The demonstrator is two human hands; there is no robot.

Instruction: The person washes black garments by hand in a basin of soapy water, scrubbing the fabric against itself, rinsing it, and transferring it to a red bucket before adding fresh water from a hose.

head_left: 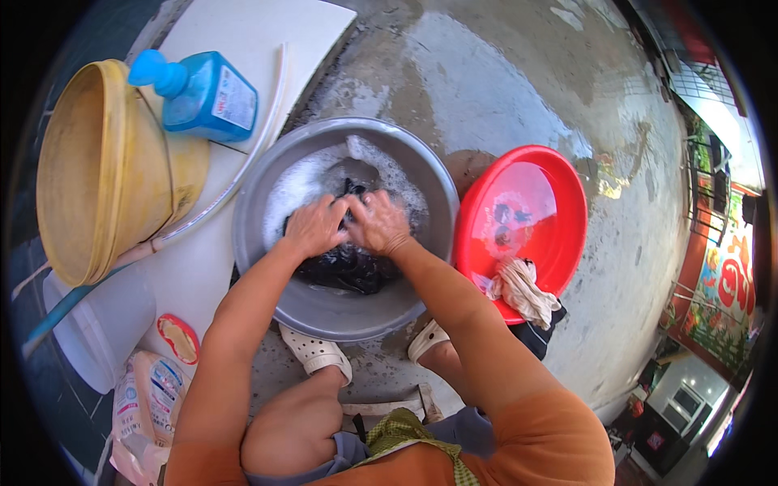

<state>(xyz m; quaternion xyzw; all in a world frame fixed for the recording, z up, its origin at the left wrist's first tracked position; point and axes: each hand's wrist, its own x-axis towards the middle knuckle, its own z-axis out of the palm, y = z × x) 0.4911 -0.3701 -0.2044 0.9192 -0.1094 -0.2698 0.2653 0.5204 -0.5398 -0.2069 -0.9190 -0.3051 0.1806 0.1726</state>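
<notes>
Fingers: bent and bunched together; whether they grip, cannot tell.
Hands: left hand (316, 228) and right hand (379, 223), side by side on the black cloth (350, 272).
Cloth location: inside grey basin (353, 325), beneath both hands.
Basin contents: white suds (296, 185) around the cloth.
Right: red basin (574, 211), just beside; cream cloth (527, 295) over its rim.
Left: blue bottle (203, 105); yellow bucket (180, 174), tipped sideways.
</notes>
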